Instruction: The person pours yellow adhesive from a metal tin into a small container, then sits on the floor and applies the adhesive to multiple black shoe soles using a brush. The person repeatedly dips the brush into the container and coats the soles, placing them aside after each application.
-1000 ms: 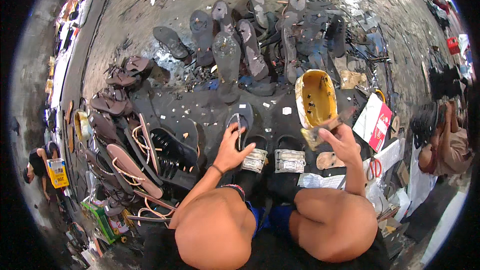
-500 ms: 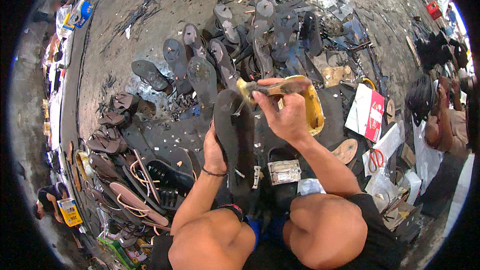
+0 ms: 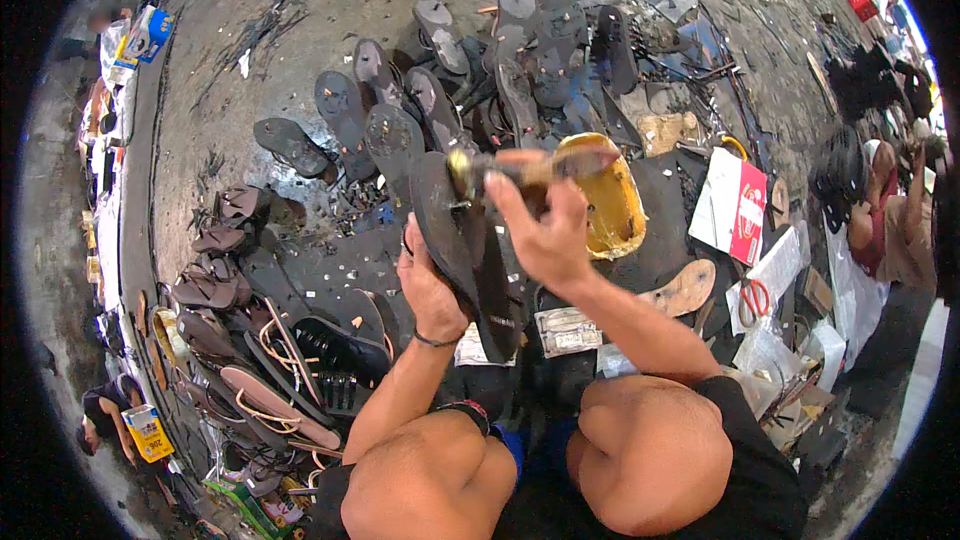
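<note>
Past the knees (image 3: 655, 455) — left hand (image 3: 430, 292) grasps a black, matte, oblong sandal (image 3: 436, 215), raised, tilted; right hand (image 3: 553, 238) pinches a wooden brush (image 3: 580, 163), yellowed bristles (image 3: 459, 168) at the sandal's far end. Beyond — oval off-white tub (image 3: 622, 215), yellow-coated inside.

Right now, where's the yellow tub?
In the head view, the yellow tub sits right of centre, partly hidden by the right hand and the brush it holds; the red-and-white card is to its right.
</note>
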Tool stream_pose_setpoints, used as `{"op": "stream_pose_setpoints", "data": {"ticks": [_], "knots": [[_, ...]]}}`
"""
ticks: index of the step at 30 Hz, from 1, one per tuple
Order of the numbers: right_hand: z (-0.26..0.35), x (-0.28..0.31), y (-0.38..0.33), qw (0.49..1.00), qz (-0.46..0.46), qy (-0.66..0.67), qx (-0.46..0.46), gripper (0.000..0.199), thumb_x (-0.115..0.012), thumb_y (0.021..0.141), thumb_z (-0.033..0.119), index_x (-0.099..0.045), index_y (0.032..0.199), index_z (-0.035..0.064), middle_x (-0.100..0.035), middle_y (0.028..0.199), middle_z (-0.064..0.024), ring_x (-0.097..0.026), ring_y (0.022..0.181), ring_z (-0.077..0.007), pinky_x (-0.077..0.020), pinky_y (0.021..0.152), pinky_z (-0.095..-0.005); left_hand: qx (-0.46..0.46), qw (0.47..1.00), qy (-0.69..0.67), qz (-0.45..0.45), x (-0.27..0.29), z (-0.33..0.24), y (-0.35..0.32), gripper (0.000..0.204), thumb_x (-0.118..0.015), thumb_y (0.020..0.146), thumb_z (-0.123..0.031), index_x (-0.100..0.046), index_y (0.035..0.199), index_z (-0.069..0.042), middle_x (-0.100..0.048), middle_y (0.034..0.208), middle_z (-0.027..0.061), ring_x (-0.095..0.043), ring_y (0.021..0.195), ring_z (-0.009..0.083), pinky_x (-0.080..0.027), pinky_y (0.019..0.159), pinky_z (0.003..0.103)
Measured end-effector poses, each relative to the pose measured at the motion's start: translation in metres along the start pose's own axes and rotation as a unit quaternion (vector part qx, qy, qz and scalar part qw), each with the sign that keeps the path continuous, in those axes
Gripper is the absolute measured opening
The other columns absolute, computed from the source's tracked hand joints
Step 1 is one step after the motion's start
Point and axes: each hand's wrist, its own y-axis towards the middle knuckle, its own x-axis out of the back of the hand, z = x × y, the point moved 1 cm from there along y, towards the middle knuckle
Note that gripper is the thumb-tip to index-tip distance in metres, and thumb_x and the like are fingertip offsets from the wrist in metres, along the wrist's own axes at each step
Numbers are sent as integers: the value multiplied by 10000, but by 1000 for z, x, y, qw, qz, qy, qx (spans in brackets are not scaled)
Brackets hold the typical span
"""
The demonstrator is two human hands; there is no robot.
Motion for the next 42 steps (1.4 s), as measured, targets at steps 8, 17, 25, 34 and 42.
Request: {"op": "stream_pose_setpoints", "data": {"ticks": [8, 17, 25, 34, 42], "knots": [[-21, 31, 1, 866, 67, 375, -325, 271, -658, 980, 261, -635, 1127, 34, -694, 1018, -41, -625, 822, -117, -500, 717, -267, 253, 965, 54, 29, 111, -3, -60, 817, -307, 996, -684, -317, 1541, -76, -456, 1501, 130, -494, 1340, 262, -451, 1080, 437], [-8, -11, -33, 977, 151, -54, 143, 217, -708, 920, 158, -674, 1077, 12, -734, 960, -89, -693, 859, -155, -545, 758, -303, 134, 991, -2, -8, 13, -24, 18, 750, -480, 921, -720, -594, 1235, -47, -663, 1065, 75, -652, 942, 188, -555, 803, 363], [15, -18, -27, 951, 288, 105, -39, 202, -722, 917, 122, -670, 1079, 14, -688, 940, -41, -630, 872, -92, -521, 757, -268, 134, 987, 35, -78, -1, -36, 13, 805, -522, 876, -751, -618, 1122, 9, -687, 932, 111, -660, 741, 218, -574, 708, 363], [-16, 2, -21, 982, 181, -56, 17, 239, -722, 913, 145, -664, 1088, -8, -709, 922, -56, -645, 774, -103, -516, 678, -257, 58, 995, -60, -45, 14, -27, 31, 750, -538, 857, -766, -642, 1102, -64, -706, 885, 116, -689, 743, 234, -592, 666, 346], [-6, -38, -46, 938, 344, 0, -43, 261, -729, 915, 182, -674, 1080, -14, -696, 921, -42, -626, 841, -72, -522, 772, -272, 202, 971, -125, 0, 81, -4, 36, 631, -474, 964, -651, -610, 1233, -97, -687, 1051, 95, -681, 916, 230, -575, 811, 386]]}}
